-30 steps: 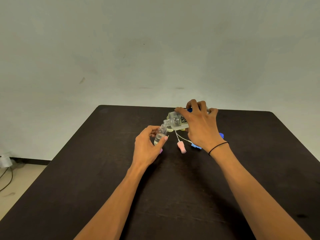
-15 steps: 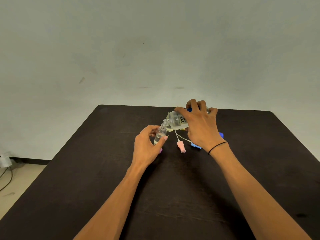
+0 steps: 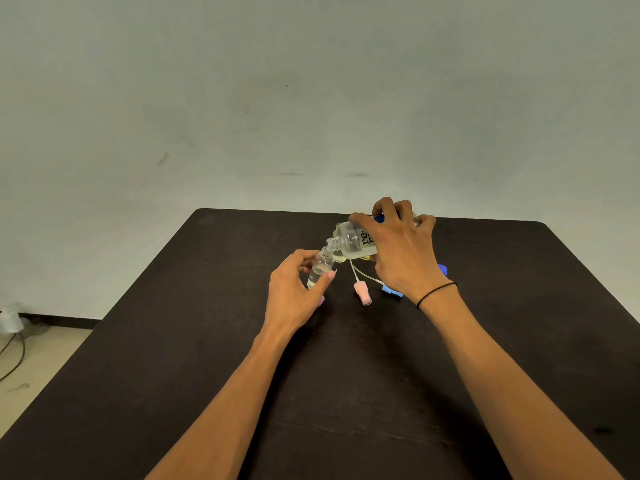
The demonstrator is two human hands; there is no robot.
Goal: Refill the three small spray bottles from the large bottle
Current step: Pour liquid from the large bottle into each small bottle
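The right hand (image 3: 398,251) wraps its fingers round the large bottle (image 3: 353,240), tipped on its side — mouth at the small spray bottle (image 3: 320,268), which the left hand (image 3: 294,296) pinches at table (image 3: 173,341) centre. Just right lie a pink spray cap (image 3: 362,293) and a blue one (image 3: 391,290).

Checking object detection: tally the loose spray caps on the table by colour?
Pink spray cap: 1
Blue spray cap: 1, partly behind the right hand
Total: 2 clearly visible; another blue piece beyond the wrist can't be identified.
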